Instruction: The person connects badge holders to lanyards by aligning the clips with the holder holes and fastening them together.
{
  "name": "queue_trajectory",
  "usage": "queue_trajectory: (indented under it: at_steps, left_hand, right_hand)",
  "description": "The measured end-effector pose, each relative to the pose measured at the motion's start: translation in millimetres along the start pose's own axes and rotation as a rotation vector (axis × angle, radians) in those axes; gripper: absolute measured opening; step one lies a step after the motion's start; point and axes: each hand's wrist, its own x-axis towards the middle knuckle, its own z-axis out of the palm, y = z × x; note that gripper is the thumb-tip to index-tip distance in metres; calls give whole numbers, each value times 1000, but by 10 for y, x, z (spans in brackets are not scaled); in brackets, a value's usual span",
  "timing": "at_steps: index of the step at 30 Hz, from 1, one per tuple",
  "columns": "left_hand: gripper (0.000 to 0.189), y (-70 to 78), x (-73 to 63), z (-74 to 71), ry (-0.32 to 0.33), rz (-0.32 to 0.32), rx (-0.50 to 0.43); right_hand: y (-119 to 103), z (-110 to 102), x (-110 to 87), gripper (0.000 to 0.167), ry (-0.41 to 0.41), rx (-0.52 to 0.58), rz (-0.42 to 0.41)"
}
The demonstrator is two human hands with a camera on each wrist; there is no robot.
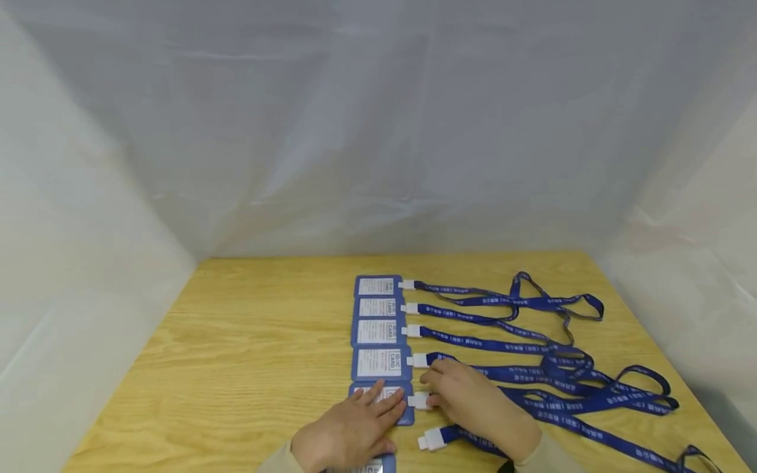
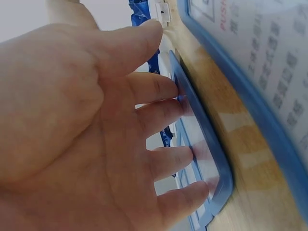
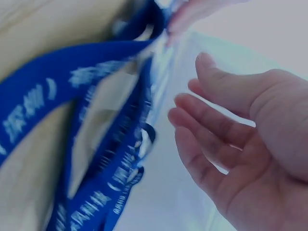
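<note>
Blue-framed badge holders with white cards lie in a column, each with a blue lanyard to its right. With fingers spread, my left hand [image 1: 353,430] rests its fingertips on the fifth badge holder [image 1: 409,415] from the back. In the left wrist view those fingertips touch the face of that badge holder [image 2: 208,156]. My right hand [image 1: 481,404] is over the lanyards, its fingertips by the white clip [image 1: 420,400] of the fifth badge holder. The right wrist view shows its fingers loosely bent with nothing between them, apart from the blue lanyard straps [image 3: 91,65].
Farther back, the top badge holder [image 1: 376,286] lies near the table's far edge. Nearest me, another badge holder [image 1: 387,464] is partly under my left hand, and a separate white clip [image 1: 433,439] lies right of it. Lanyard loops [image 1: 641,397] overlap at right. Pale sheeting [image 1: 378,131] surrounds the wooden table [image 1: 236,341].
</note>
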Motion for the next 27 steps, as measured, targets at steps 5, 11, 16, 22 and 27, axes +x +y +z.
queue_trajectory:
  at_steps: [5, 11, 16, 22, 27]
  left_hand:
    - [60, 3, 17, -16, 1, 2, 0]
    - [59, 22, 31, -41, -1, -18, 10]
    - [58, 37, 43, -59, -9, -38, 0]
    - [57, 28, 63, -63, -32, -40, -19]
    - [59, 21, 66, -63, -26, -39, -28]
  right_hand:
    - [-39, -76, -117, 25, -120, 102, 6]
    - [-71, 57, -194, 30, -263, 157, 26]
    - [-76, 125, -202, 24, -254, 146, 19]
    - [-70, 111, -224, 23, -224, 139, 18]
    - [-58, 72, -249, 25, -170, 141, 20]
